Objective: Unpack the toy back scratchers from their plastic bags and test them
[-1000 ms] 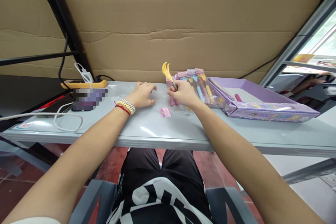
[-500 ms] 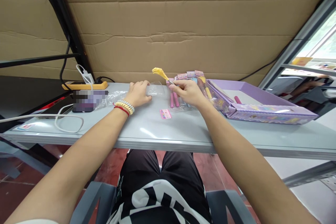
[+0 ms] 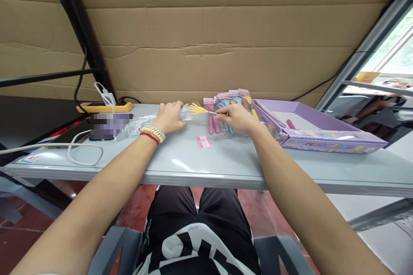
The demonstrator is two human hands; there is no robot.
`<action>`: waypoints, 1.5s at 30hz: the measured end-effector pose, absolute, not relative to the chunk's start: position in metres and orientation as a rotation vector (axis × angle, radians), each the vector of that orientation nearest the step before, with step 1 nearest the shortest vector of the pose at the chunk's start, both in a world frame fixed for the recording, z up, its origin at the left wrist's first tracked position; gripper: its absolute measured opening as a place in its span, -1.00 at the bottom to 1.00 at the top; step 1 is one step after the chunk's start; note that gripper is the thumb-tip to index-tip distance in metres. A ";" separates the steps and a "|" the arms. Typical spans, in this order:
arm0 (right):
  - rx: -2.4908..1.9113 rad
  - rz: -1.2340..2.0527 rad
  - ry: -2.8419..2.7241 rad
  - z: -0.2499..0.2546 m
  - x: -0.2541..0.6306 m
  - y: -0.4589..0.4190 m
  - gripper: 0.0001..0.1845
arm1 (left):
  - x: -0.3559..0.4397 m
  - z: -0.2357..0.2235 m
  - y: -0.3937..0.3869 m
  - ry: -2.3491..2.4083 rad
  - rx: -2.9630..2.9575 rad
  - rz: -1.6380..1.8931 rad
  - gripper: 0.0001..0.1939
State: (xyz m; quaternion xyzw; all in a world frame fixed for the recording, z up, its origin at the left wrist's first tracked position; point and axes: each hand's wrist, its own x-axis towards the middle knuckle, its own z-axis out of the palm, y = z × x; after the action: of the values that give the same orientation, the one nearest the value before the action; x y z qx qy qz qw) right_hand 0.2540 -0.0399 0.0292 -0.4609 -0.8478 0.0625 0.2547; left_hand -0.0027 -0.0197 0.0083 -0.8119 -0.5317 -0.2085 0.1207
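My right hand [image 3: 235,116] is closed around the handle of a yellow hand-shaped back scratcher [image 3: 198,109] with a thin metal rod. Its yellow fingers point left, at the edge of a clear plastic bag [image 3: 186,113]. Over that bag lies my left hand [image 3: 170,117], fingers bent and pressing it to the table; part of the bag is hidden under the palm. Behind and beside my right hand lie several packaged back scratchers in pink [image 3: 211,123], blue [image 3: 223,104] and yellow [image 3: 254,113]. A small pink card [image 3: 203,142] lies flat between my arms.
A purple open box [image 3: 332,139] with a pink handle [image 3: 291,124] inside stands at the right. To the left are a phone [image 3: 106,131], white cable [image 3: 84,163] and yellow power strip [image 3: 125,107]. A cardboard wall [image 3: 206,25] closes off the table's back [image 3: 200,163].
The yellow back scratcher has come down from above the table to the bag's edge, swinging from tilted up to nearly level. My left hand has stayed almost in place.
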 end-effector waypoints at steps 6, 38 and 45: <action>-1.332 0.124 -2.261 0.028 0.268 -0.030 -0.75 | -0.005 0.008 -0.019 -1.518 -2.408 -0.606 -0.55; -1.313 0.379 -2.445 0.029 0.233 -0.054 -0.70 | 0.010 0.008 -0.030 -1.207 -2.489 -0.383 -0.75; -1.297 0.225 -2.424 0.018 0.223 -0.049 -0.64 | 0.015 0.008 -0.034 -1.213 -2.422 -0.349 -0.77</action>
State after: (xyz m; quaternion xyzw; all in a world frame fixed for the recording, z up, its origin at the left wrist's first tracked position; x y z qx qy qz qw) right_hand 0.2228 -0.0489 0.0181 -0.4615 -0.8628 0.0801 0.1904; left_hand 0.0150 -0.0338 0.0082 -0.8681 -0.4348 -0.1252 0.2040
